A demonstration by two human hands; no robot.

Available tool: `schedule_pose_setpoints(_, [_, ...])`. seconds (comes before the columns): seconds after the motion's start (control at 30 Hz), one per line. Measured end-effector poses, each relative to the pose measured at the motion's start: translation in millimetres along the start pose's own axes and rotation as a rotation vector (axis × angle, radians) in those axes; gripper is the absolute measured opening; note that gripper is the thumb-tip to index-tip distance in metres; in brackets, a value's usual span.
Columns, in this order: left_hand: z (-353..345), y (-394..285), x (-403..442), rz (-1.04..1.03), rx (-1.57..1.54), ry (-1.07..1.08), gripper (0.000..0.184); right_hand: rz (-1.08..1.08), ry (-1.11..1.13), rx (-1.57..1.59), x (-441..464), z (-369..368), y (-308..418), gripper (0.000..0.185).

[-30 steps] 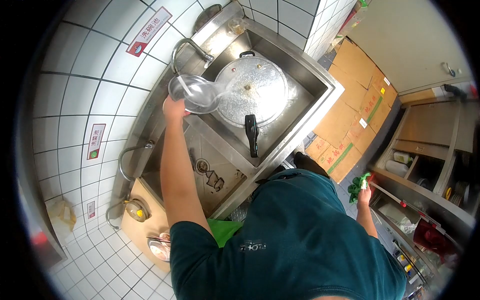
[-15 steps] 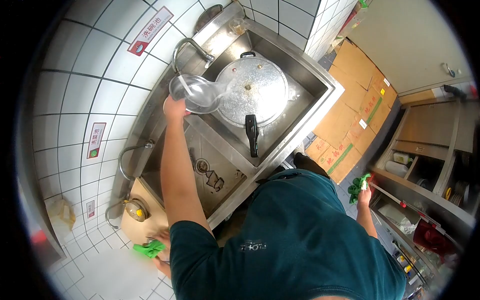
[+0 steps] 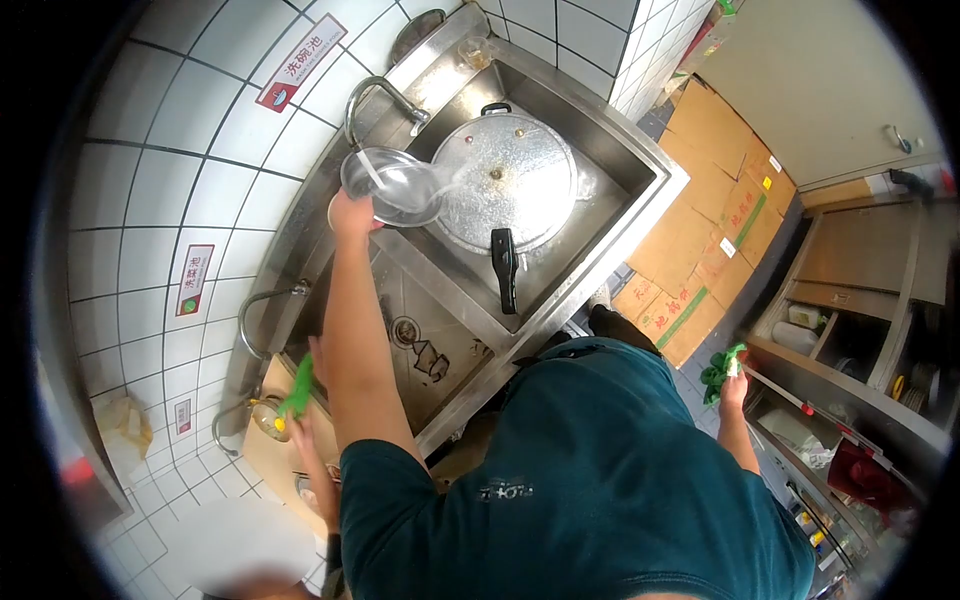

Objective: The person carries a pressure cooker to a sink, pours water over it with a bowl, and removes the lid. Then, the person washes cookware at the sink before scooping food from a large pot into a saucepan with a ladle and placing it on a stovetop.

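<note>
My left hand [image 3: 352, 213] is closed on the rim of a clear bowl [image 3: 400, 190], tilted over the right sink basin. Water appears to spill from its right side onto a pressure cooker [image 3: 510, 175] with a silver lid and black handles, which sits in that basin. A curved tap [image 3: 375, 90] stands just behind the bowl. Far to the right, beside my body, my right hand [image 3: 735, 385] grips a bunched green cloth [image 3: 715, 375], with something white at its top.
Another person's hand [image 3: 305, 440] is beside my left forearm with a green cloth [image 3: 298, 385], over a wooden board [image 3: 255, 450]. The left basin [image 3: 440, 310] has a drain and dark residue. Flattened cardboard [image 3: 700, 230] covers the floor; steel shelving [image 3: 850, 250] stands at right.
The other person's hands and green cloth have moved up along the board, toward the taps. My left hand and the bowl stay nearly in place; my right hand has barely moved.
</note>
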State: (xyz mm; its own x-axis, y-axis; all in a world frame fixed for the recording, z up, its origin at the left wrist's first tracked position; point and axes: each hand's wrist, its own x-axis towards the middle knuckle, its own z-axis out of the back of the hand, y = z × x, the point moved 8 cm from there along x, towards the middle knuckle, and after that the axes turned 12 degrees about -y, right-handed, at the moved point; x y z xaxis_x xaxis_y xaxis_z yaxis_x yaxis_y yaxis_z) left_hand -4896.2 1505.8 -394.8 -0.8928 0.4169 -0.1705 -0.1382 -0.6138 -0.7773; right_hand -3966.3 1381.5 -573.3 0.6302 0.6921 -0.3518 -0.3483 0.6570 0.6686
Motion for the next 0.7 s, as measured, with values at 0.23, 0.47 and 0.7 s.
schedule_pose_setpoints(0.23, [-4.4, 9.4, 9.5, -0.012, -0.043, 0.003, 0.046, 0.07, -0.004, -0.012, 21.3, 0.1, -22.0, 0.036])
schedule_pose_setpoints(0.47, [-4.2, 8.6, 7.5, -0.002, -0.015, 0.004, 0.046, 0.093, 0.031, -0.056, 29.2, -1.1, -34.6, 0.032])
schedule_pose_setpoints(0.7, [-4.8, 15.3, 17.5, -0.045, 0.025, -0.034, 0.043, 0.023, 0.019, 0.025, 6.1, 0.5, -8.9, 0.036])
